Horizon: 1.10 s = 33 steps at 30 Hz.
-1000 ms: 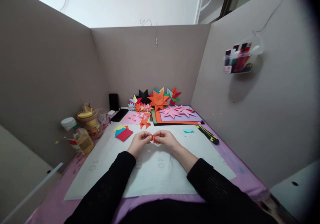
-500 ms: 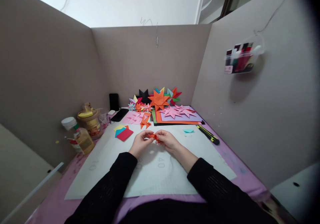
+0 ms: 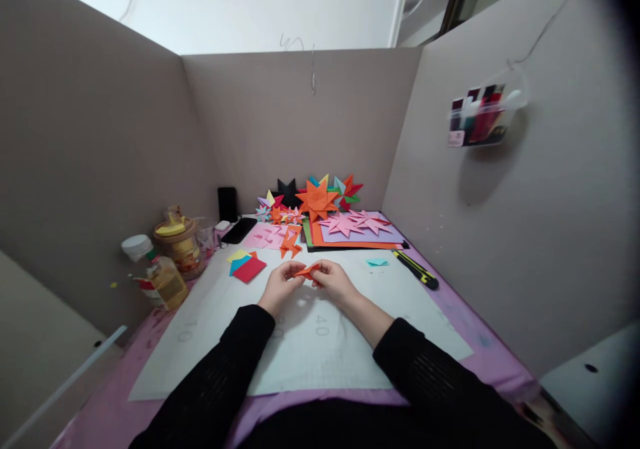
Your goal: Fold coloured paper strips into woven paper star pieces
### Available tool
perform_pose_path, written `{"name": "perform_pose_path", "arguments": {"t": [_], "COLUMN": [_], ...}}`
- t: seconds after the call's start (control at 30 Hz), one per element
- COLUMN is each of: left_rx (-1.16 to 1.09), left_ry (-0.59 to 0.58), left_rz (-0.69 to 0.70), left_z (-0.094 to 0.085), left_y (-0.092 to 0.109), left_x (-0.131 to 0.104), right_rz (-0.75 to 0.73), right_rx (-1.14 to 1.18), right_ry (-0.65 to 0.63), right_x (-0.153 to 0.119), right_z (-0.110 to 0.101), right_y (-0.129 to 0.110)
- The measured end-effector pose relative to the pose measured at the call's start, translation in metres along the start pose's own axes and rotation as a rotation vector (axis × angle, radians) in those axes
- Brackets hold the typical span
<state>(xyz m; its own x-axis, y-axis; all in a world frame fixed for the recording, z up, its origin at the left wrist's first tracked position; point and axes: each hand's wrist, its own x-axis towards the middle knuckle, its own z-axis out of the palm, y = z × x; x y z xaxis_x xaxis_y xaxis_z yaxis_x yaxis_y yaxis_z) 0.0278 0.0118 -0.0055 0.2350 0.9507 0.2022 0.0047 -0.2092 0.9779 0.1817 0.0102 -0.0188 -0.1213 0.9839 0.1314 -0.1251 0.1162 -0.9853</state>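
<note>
Orange folded paper [image 3: 307, 272]: between both hands, over the white sheet [image 3: 320, 362].
Left hand [image 3: 281, 283]: pinching its left end.
Right hand [image 3: 336, 281]: pinching its right end.
Open room: sheet stretching left, right and near.
Left: coloured paper squares [image 3: 249, 270].
Right edge: utility knife [image 3: 416, 270].
Near edge: purple-covered worktop [image 3: 505, 372].
Far: orange paper star [image 3: 318, 201].

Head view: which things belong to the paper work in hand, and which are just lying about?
Likely in use:
- orange paper, held by left hand and right hand
- folded orange pieces

Apparently unrelated:
- flat phone
- bottle
- lidded tub
</note>
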Motion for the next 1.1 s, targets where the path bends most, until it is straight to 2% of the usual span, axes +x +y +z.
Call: {"name": "perform_pose_path", "arguments": {"t": [0.23,0.4,0.63,0.77,0.9,1.1], "left_rx": [0.054,0.099,-0.073,0.007,0.091,0.244], "left_ry": [0.024,0.012,-0.03,-0.058,0.003,0.0], "left_rz": [-0.105,-0.108,-0.193,-0.166,-0.135,-0.028], "left_z": [0.0019,0.0007,0.0016,0.0018,0.0035,0.0054], "left_y": [-0.0019,-0.0008,-0.0005,0.0018,0.003,0.0019], "left_x": [-0.002,-0.0021,-0.0026,-0.004,-0.0044,-0.0066], "right_rz": [-0.03,-0.026,-0.041,-0.041,-0.003,-0.012], "right_rx": [-0.033,0.014,-0.046,-0.023,0.048,-0.03], "right_ry": [-0.011,-0.036,-0.007,-0.017,-0.07,0.016], "right_x": [-0.0016,-0.0027,0.0013,0.0012,-0.0024,-0.0014], "right_z": [0.0016,0.0019,-0.0025,-0.0032,-0.0009,-0.0006], "right_y": [-0.0033,-0.0055,-0.0006,0.0005,-0.0029,-0.0025]}}
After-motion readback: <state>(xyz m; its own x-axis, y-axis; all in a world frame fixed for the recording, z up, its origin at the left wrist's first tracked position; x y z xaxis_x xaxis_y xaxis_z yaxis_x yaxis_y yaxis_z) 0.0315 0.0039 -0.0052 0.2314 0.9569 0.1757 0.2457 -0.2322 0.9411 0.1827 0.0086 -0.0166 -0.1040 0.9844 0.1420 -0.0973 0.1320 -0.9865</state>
